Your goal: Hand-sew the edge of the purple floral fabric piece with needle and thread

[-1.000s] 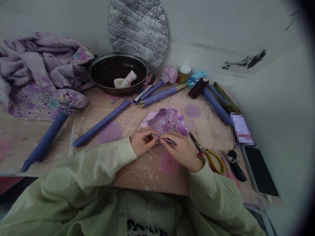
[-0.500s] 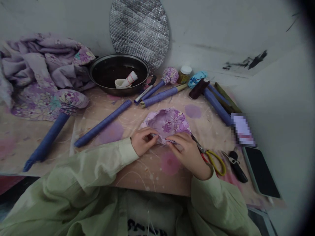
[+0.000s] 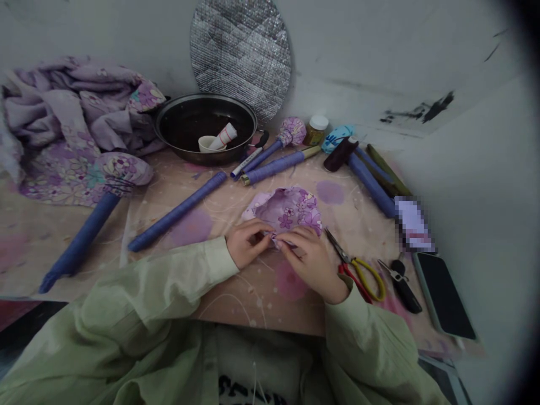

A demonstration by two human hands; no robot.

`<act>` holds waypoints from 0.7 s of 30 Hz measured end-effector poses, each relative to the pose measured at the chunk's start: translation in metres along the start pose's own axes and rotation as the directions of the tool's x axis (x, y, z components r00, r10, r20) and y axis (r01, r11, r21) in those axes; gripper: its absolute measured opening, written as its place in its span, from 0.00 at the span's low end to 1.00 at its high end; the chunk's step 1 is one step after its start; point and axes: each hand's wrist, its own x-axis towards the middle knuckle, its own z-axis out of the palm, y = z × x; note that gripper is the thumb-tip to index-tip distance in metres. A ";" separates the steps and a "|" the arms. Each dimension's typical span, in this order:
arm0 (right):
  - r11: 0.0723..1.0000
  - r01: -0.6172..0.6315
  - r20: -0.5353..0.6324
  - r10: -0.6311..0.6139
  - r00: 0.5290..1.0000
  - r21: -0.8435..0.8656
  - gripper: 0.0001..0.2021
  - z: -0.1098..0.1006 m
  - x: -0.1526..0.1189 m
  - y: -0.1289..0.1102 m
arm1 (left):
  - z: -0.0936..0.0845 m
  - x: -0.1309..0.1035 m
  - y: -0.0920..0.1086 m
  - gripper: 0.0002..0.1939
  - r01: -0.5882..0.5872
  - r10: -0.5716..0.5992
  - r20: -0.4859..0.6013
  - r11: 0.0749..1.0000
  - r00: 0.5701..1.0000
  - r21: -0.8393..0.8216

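A lilac flowered piece of fabric [image 3: 287, 211] lies cupped on the table in front of me, its hollow facing up. At its near edge my left hand [image 3: 248, 242] pinches the cloth between thumb and fingers. Close beside it, my right hand [image 3: 310, 256] also grips that edge, with the thumbs almost meeting over a gathered fold. Whether a needle or thread is between the fingertips is too small to tell. Scissors [image 3: 358, 267] with red and yellow handles rest just right of my right hand.
Blue-wrapped sticks [image 3: 177, 212] lie behind the fabric, one with a padded flowered head [image 3: 124, 169]. A black pan [image 3: 169, 135] holds a small cup. Dark thread [image 3: 340, 154], a jar [image 3: 316, 130], thread snips [image 3: 405, 287] and a phone [image 3: 445, 295] sit along the right. Bunched cloth [image 3: 63, 112] fills the left.
My right hand has shifted left, closer to my left hand, and the fabric's near edge is now more gathered. The scissors are more exposed.
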 end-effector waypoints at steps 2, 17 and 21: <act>0.999 -0.024 -0.013 0.025 1.000 0.028 0.08 0.000 0.000 0.001 | 0.000 0.000 0.000 0.06 -0.014 0.014 0.000 1.000 1.000 -0.009; 0.994 -0.102 -0.037 0.104 0.994 0.046 0.05 0.004 0.000 0.002 | 0.001 -0.001 -0.001 0.09 -0.055 0.055 0.027 0.998 0.998 -0.034; 0.991 -0.124 -0.078 0.128 0.989 0.054 0.04 0.007 0.000 0.003 | 0.001 0.000 0.002 0.09 -0.053 0.054 0.040 0.998 0.998 -0.032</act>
